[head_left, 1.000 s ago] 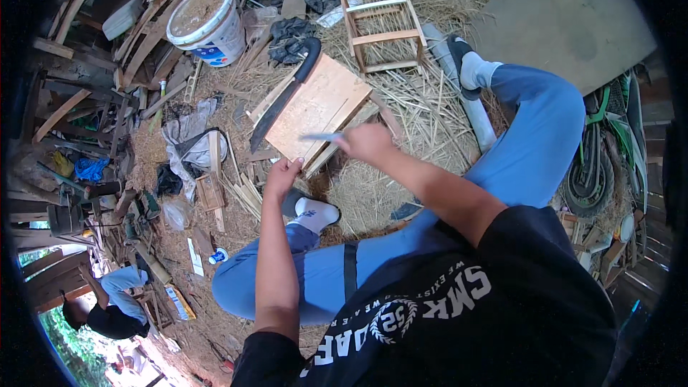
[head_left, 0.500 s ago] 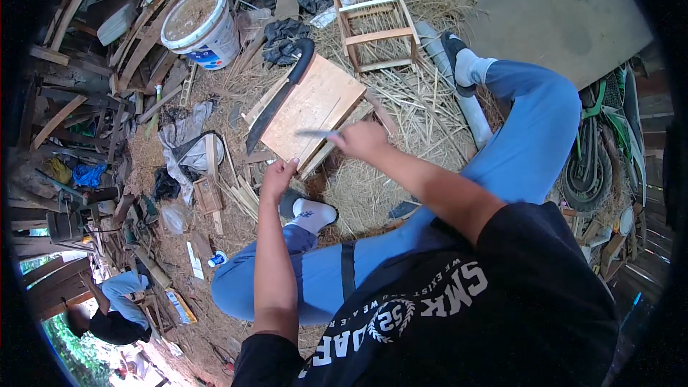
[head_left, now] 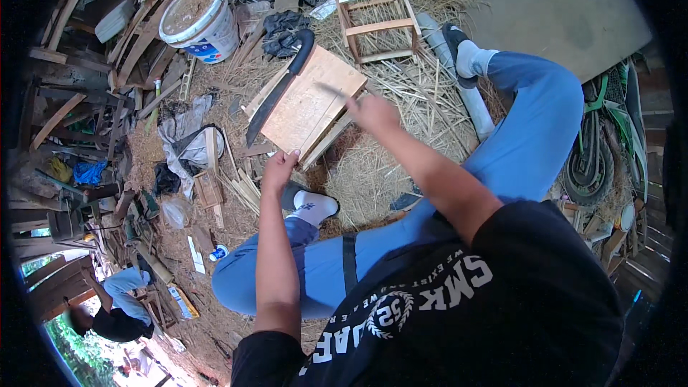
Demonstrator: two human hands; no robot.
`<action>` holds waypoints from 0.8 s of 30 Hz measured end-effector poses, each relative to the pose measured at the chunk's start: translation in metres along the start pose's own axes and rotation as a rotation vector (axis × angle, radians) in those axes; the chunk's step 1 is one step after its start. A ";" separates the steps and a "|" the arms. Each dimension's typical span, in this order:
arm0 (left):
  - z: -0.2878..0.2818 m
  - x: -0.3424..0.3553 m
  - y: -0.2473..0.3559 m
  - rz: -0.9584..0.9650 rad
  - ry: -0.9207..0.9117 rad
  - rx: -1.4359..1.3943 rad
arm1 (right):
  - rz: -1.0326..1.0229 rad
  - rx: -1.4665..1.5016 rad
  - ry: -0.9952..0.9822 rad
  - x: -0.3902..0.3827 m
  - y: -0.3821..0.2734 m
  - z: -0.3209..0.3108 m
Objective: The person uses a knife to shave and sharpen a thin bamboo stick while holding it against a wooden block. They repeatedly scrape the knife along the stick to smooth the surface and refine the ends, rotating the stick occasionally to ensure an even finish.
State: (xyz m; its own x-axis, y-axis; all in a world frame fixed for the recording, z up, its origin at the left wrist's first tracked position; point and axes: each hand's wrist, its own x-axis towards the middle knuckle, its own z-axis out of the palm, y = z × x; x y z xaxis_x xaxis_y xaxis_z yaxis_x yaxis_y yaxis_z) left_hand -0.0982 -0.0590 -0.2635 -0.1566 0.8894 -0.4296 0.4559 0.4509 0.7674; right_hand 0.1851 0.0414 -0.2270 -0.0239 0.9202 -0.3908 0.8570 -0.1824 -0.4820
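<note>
A light wooden board (head_left: 309, 104) lies on a low wooden support in front of me. At its near corner my left hand (head_left: 279, 170) is closed, thumb up, pinching the end of a thin stick (head_left: 321, 126) that runs across the board. My right hand (head_left: 374, 113) is wrapped round a knife (head_left: 331, 91), its blade smeared by motion and pointing left above the board's right part. Along the board's left side rests a machete (head_left: 276, 97) with a dark blade and a curved black handle at the far end.
A slatted wooden frame (head_left: 380, 25) stands beyond the board among cut sticks and straw. A bucket (head_left: 199, 21) sits far left, a grey sheet (head_left: 559, 21) far right, a green motorbike (head_left: 595, 136) at right. Another person (head_left: 118, 308) is at lower left.
My right hand and the knife have moved right and away from me, along the stick. My left hand stays at the board's near corner.
</note>
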 end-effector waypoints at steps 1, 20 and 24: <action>0.001 0.002 0.000 0.009 0.008 0.015 | -0.081 -0.067 -0.028 0.004 0.001 0.005; -0.009 0.007 -0.014 0.011 -0.015 0.054 | -0.310 -0.233 -0.067 -0.010 0.006 0.017; -0.004 0.010 -0.009 0.010 -0.025 0.058 | -0.154 -0.106 -0.016 0.009 0.014 0.017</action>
State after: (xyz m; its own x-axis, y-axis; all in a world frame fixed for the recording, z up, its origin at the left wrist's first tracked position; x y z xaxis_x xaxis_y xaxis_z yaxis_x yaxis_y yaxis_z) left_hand -0.1072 -0.0535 -0.2730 -0.1298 0.8914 -0.4343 0.5073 0.4360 0.7433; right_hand 0.1878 0.0414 -0.2506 -0.1661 0.9286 -0.3317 0.8921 -0.0018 -0.4518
